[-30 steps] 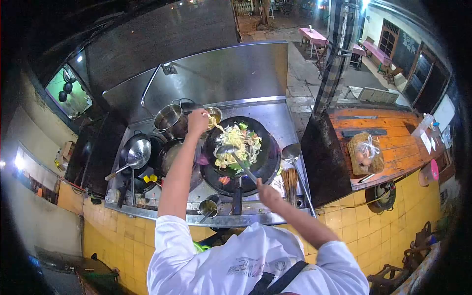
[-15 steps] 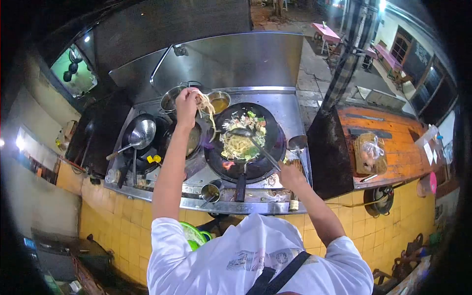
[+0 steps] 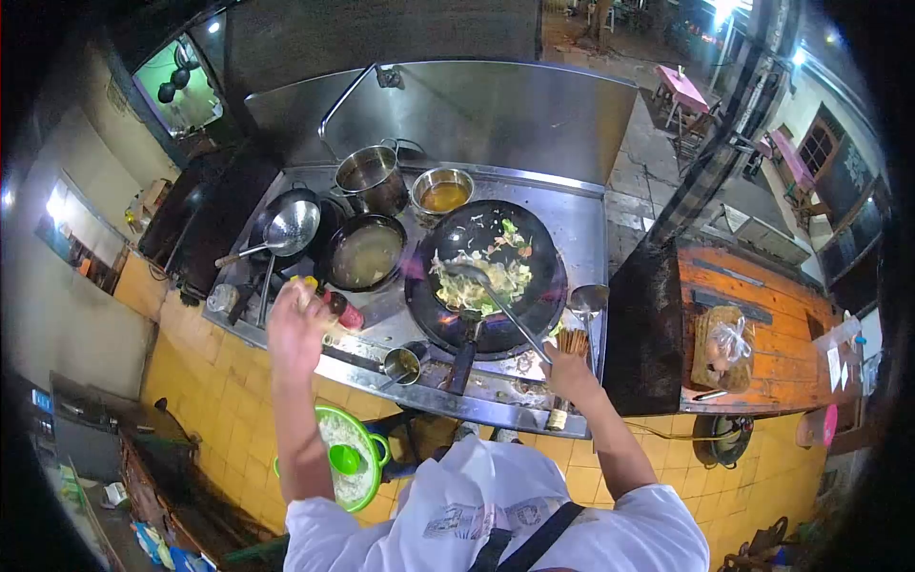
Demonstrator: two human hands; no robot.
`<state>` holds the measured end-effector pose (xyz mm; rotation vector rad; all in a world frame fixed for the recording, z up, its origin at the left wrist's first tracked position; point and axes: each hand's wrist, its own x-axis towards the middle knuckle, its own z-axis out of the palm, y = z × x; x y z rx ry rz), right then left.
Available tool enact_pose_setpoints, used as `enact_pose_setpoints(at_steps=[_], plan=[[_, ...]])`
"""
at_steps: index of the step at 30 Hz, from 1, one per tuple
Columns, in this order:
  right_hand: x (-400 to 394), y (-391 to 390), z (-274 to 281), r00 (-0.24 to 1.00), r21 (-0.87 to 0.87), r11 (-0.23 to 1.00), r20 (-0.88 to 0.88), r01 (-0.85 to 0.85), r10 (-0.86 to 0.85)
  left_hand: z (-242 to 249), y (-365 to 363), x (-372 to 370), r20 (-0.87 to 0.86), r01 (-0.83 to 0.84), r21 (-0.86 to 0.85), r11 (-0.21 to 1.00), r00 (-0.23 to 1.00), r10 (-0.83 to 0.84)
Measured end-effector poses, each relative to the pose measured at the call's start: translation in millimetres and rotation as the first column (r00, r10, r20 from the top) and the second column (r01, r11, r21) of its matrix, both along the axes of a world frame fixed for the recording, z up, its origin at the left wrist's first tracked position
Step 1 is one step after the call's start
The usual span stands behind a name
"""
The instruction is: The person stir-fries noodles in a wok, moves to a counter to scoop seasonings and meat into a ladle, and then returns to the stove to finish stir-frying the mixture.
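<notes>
My right hand (image 3: 570,375) is closed round the handle of a long metal ladle (image 3: 507,310), whose bowl rests among the food. Noodles with egg, greens and other pieces (image 3: 486,281) lie in a black wok (image 3: 543,238) on the stove; its handle (image 3: 463,357) points toward me. Raised over the stove's front edge at the left, my left hand (image 3: 295,334) is blurred. Its fingers look closed, with something pale at their tips that I cannot make out. A red-labelled bottle (image 3: 343,312) lies just beyond it.
Behind the wok are a bowl of yellow liquid (image 3: 445,197) and a tall pot (image 3: 370,179). Left of it sit a pan of cloudy liquid (image 3: 368,253) and a skimmer (image 3: 292,225). A green basin (image 3: 370,481) is below my left arm; a wooden counter (image 3: 648,324) stands right.
My left hand, which held noodles up near the wok, has swung left and back toward me. The food has shifted in the wok, and my view has moved, showing the green basin.
</notes>
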<state>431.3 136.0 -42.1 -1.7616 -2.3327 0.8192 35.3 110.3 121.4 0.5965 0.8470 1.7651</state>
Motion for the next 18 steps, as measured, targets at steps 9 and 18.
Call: enact_pose_setpoints(at_steps=[9,18], plan=[[-17.7,4.0,-67.9,0.979,-0.133,0.987,-0.17,0.094,-0.116,-53.8,-138.9,-11.6,-0.095,-0.364,-0.169,0.916,0.931,0.352],[15.5,-0.3,-103.4,0.98,-0.099,0.98,-0.076,0.175,-0.183,-80.5,-228.6,-14.1,-0.078,-0.514,-0.208,0.832,0.857,0.51]])
